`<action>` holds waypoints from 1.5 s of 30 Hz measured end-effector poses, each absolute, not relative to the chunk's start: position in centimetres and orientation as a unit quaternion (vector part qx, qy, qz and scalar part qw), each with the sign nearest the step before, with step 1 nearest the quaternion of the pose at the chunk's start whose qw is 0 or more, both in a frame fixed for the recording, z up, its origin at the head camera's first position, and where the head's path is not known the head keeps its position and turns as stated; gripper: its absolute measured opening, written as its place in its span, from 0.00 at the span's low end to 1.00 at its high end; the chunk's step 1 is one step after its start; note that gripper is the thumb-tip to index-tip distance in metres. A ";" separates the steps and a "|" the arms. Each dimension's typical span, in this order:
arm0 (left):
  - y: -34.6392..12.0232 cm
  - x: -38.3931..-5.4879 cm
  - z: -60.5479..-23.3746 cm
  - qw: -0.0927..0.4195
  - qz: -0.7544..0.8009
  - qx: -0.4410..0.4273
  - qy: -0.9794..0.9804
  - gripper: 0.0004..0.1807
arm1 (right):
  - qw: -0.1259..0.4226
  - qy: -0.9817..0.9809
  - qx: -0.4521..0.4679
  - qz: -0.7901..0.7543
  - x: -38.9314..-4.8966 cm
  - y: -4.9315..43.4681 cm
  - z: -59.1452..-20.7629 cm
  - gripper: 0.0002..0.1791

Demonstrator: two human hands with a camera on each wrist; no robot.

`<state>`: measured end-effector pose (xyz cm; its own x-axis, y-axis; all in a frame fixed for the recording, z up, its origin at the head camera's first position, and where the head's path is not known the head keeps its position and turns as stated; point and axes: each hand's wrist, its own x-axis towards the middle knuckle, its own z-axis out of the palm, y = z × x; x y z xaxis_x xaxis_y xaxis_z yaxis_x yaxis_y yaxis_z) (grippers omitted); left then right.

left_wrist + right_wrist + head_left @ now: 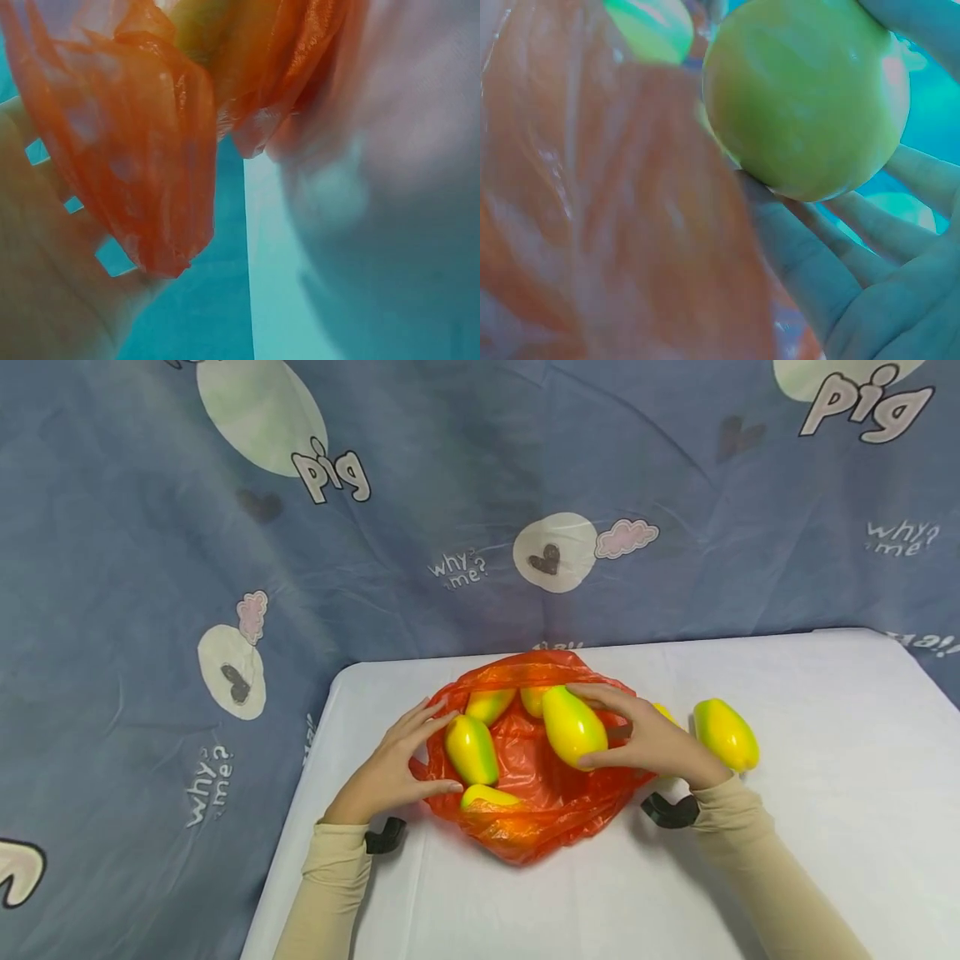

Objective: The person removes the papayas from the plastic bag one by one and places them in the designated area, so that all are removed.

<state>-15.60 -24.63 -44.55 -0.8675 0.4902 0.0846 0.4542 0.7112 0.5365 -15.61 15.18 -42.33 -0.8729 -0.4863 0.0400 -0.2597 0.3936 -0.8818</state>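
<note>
The right hand [645, 739] has a yellow fruit [573, 727] gripped between thumb and fingers, right over the mouth of the red bag [536, 781]! The left hand [397, 764], fingers spread and relaxed, touches the bag's near rim, more fruit [471, 750] lying just inside. Looks like the loading step; next calls for lowering and letting go, with a spare fruit [725, 735] waiting beyond the right wrist.

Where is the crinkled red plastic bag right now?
In the head view, the red plastic bag lies on the white table, the left hand at its left side, the right hand at its right.
</note>
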 end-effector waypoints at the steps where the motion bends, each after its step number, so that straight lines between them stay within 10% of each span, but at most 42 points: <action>1: -24.6 -15.6 -44.6 0.031 0.279 0.254 0.925 0.54 | 0.110 0.820 -0.228 -0.513 -15.6 15.5 -42.2 0.49; 45: -25.2 -15.8 -44.9 0.087 0.413 0.245 0.873 0.46 | 0.012 0.750 -0.124 -0.650 -13.0 32.6 -41.5 0.48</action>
